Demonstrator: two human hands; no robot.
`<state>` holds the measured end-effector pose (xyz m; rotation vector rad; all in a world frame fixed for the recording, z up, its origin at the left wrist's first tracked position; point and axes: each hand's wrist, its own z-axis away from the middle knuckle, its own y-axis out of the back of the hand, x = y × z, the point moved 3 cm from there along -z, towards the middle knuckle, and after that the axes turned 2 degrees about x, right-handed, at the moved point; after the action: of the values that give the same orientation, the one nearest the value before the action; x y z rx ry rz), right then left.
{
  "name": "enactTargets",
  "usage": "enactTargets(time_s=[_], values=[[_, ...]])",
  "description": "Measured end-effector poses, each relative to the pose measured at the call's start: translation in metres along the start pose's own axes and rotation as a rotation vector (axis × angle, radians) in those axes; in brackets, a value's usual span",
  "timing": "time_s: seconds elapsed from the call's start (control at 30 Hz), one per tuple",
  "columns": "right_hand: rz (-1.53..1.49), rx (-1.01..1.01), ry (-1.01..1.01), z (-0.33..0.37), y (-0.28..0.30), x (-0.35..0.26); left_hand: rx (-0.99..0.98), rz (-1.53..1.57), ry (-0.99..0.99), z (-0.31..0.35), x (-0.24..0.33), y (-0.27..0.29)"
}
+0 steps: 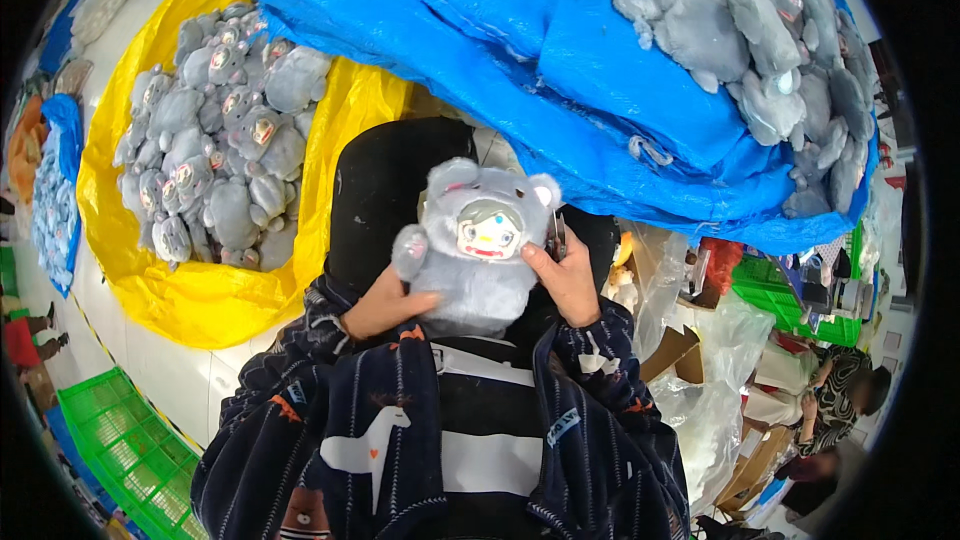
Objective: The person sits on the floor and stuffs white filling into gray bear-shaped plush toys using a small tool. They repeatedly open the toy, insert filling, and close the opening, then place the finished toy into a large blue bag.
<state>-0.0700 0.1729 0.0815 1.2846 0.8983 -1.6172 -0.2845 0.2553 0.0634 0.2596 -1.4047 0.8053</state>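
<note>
A grey plush bear (478,285) with rounded ears and a doll-like face is upright over my lap, facing up toward me. My left hand (388,302) grips its lower left side, thumb across the front of the body and the other fingers hidden behind. On the other side, my right hand (568,275) has its thumb against the bear beside the face. A small dark metal tool (556,234), perhaps thread snips, sticks up from that same hand; its exact kind is hard to make out.
A yellow sack (190,315) full of similar grey plush toys stands at left. A large blue sack (480,50) with more of them spreads across the far right. Green crates (130,440) lie at lower left. Clear plastic (705,420) and cardboard are at right, near other people.
</note>
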Motion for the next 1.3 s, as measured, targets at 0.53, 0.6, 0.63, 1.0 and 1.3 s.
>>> enactTargets(time_s=[0.53, 0.6, 0.63, 1.0, 1.3], values=[[0.59, 0.32, 0.564, 0.017, -0.022, -0.067, 0.312, 0.425, 0.13, -0.017, 0.006, -0.003], [0.693, 0.272, 0.736, 0.015, -0.033, -0.082, 0.289, 0.461, 0.079, -0.016, 0.006, 0.0], [0.712, 0.299, 0.722, 0.018, -0.034, -0.089, 0.295, 0.483, 0.076, -0.017, 0.006, -0.001], [0.957, 0.014, 0.762, 0.009, -0.069, -0.082, 0.116, 0.464, 0.121, -0.019, 0.007, -0.011], [1.043, 0.098, 0.69, 0.014, -0.058, -0.065, -0.021, 0.626, 0.225, -0.015, 0.003, -0.018]])
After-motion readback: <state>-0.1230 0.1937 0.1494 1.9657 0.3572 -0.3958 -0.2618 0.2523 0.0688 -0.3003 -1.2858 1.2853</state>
